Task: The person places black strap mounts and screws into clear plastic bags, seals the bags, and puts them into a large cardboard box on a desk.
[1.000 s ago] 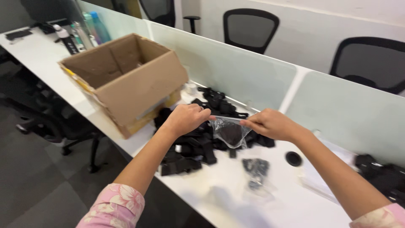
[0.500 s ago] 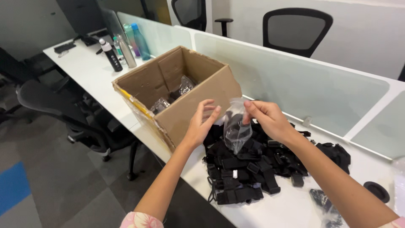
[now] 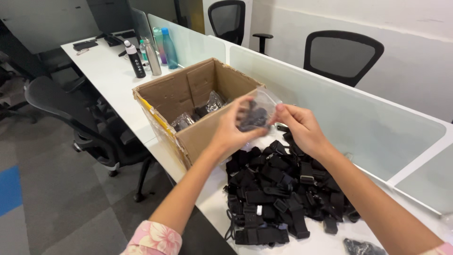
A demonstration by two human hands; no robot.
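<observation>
Beside the cardboard box (image 3: 198,111), the white desk (image 3: 111,82) runs long and bare toward its far end, with a frosted glass divider (image 3: 339,118) closing off the side behind the box. That box stands open, flaps up, and holds a few clear bagged bundles of dark parts lying on its bottom; most of its floor is hidden by the near wall. Its near corner sits close to the desk edge, beyond which an office chair (image 3: 71,118) stands on grey carpet. To the right of the box a heap of black straps and buckles (image 3: 278,198) spreads across the desk, nearly touching the box wall. Past the box, at the far end, several bottles (image 3: 151,54) stand upright.

Over the box's right-hand rim I hold a small clear plastic bag (image 3: 257,113) with dark pieces inside. My left hand (image 3: 236,130) pinches its lower side and my right hand (image 3: 299,127) grips its upper right edge, both closed on it. I cannot tell its long axis.
</observation>
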